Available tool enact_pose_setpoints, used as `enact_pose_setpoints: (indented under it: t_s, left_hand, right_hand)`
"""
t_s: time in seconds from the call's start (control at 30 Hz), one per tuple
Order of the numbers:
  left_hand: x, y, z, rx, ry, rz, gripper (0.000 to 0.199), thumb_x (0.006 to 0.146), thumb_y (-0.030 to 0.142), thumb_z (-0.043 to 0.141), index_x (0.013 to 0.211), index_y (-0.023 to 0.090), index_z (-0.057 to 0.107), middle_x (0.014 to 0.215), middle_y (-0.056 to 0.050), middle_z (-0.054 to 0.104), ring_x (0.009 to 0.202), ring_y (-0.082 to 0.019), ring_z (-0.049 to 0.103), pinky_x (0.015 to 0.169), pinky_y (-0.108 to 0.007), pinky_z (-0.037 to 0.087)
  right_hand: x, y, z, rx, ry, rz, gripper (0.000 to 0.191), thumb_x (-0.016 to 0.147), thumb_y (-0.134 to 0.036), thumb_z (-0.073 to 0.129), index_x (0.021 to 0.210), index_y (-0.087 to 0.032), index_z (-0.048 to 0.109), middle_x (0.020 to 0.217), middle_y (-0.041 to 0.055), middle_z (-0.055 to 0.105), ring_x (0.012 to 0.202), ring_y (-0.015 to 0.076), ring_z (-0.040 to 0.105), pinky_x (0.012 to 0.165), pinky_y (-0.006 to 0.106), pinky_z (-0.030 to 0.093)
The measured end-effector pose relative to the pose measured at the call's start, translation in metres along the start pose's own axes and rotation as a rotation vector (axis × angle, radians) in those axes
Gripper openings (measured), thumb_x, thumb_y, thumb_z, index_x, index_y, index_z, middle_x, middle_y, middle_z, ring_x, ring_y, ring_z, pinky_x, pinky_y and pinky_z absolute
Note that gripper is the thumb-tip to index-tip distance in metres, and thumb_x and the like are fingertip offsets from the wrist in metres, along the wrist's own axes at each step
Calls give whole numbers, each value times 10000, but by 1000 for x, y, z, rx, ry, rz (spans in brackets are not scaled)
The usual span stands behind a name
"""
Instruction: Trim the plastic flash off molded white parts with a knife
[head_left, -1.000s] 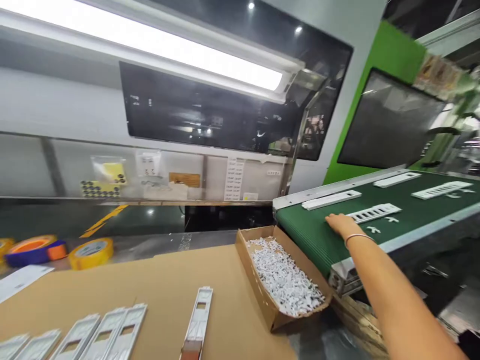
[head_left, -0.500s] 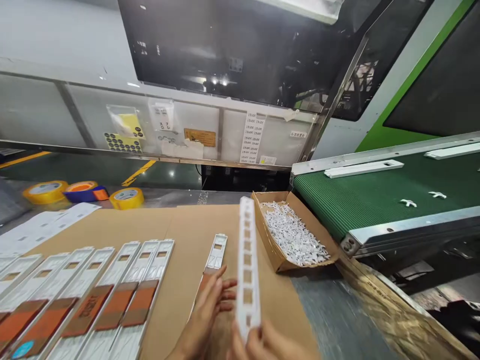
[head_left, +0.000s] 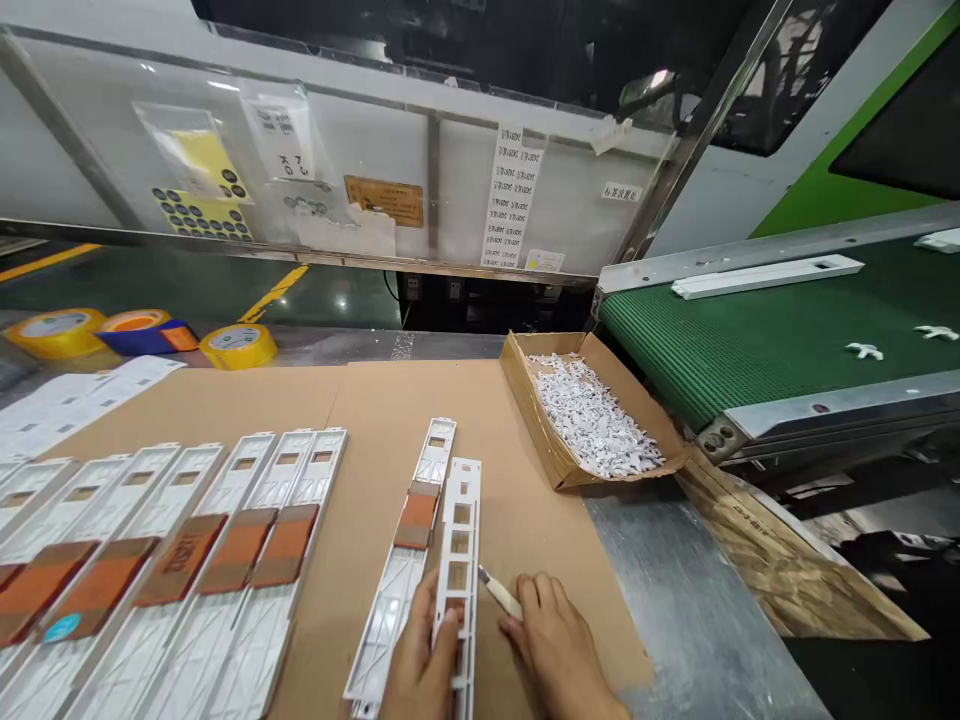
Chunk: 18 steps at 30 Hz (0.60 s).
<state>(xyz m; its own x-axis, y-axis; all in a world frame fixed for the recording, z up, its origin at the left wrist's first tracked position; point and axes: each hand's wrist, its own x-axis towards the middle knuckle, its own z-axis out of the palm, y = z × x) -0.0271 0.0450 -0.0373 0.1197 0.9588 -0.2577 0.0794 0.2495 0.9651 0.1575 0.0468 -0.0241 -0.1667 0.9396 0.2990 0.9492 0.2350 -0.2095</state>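
The left hand is clamped on a white plastic frame lying on the cardboard sheet just beside a taped frame, while the right hand pinches what looks like a small knife.

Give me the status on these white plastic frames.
Done, it seems: the row of white plastic frames on the cardboard sheet, each with an orange-brown band. In hand: the left hand grips a bandless frame; the right hand holds a small knife. Left: a white bar lying on the green conveyor belt.

Bare left hand and right hand, fingernails apparently short, unpainted.
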Motion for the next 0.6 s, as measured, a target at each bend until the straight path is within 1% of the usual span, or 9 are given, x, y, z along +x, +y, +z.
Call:
enact_pose_setpoints:
  t_s: [0.07, 0.13, 0.2, 0.27, 0.37, 0.43, 0.5, 0.57, 0.6]
  left_hand:
    - [-7, -10, 8, 123, 29, 79, 530, 910, 392, 326, 1415, 254, 243, 1414, -105, 408, 1344, -278, 316, 1097, -476, 287]
    - [-15, -22, 15, 263, 31, 164, 545, 913, 298, 301, 1444, 291, 177, 1472, -86, 318, 1374, -270, 257, 1115, -494, 255]
    - [-22, -33, 20, 398, -35, 221, 615, 907, 223, 284, 1463, 325, 43, 1464, -108, 317, 1349, -278, 312, 1080, -509, 323]
    - [-28, -40, 26, 524, -98, 251, 694, 891, 165, 304, 1455, 310, -74, 1430, -168, 356, 1293, -316, 399, 1011, -528, 401]
    - [-35, -40, 36, 750, -62, 220, 760, 852, 88, 339, 1429, 262, -123, 1432, -239, 342, 1261, -401, 408, 931, -591, 433]
    - [-38, -32, 43, 858, -33, 153, 744, 845, 72, 328, 1419, 285, -95, 1459, -203, 299, 1262, -425, 385, 883, -613, 443]
    - [-38, -23, 49, 899, -42, 121, 711, 858, 86, 308, 1407, 349, -59, 1466, -108, 289, 1281, -405, 357, 874, -610, 436]
    - [-36, -15, 53, 932, -51, 172, 717, 857, 75, 291, 1398, 407, -42, 1444, -18, 321, 1299, -357, 352, 892, -583, 416]
    - [-35, -12, 54, 961, -42, 220, 739, 846, 54, 287, 1401, 407, -49, 1429, 7, 343, 1297, -330, 369, 891, -558, 413]
  right_hand:
    - [-2, 5, 3, 26, -29, 58, 223, 944, -302, 368, 805, -230, 527, 724, 52, 600, 647, 236, 604, 522, 316, 480]
    - [-2, 15, -2, 56, -46, 131, 225, 947, -275, 340, 804, -229, 508, 717, 51, 604, 637, 228, 609, 534, 314, 485]
    - [-3, 27, -12, 93, -58, 211, 207, 954, -268, 319, 838, -219, 483, 722, 54, 611, 619, 214, 620, 529, 303, 488]
    - [-2, 36, -22, 140, -70, 278, 192, 968, -270, 291, 882, -211, 453, 724, 48, 616, 604, 192, 631, 512, 274, 486]
    - [-1, 36, -29, 217, -104, 324, 191, 985, -290, 261, 943, -209, 429, 721, 24, 619, 605, 161, 638, 514, 234, 490]
    - [0, 31, -30, 279, -135, 324, 196, 988, -295, 255, 988, -211, 432, 757, 22, 628, 648, 150, 645, 550, 220, 503]
    - [2, 27, -30, 325, -152, 301, 207, 985, -287, 262, 1056, -211, 441, 861, 44, 638, 760, 153, 654, 627, 224, 520]
    - [4, 25, -30, 328, -171, 258, 240, 980, -264, 272, 1144, -214, 440, 955, 65, 625, 860, 163, 647, 698, 241, 524]
    - [5, 25, -30, 313, -184, 230, 260, 977, -250, 274, 1177, -217, 437, 965, 67, 618, 868, 165, 646, 706, 247, 524]
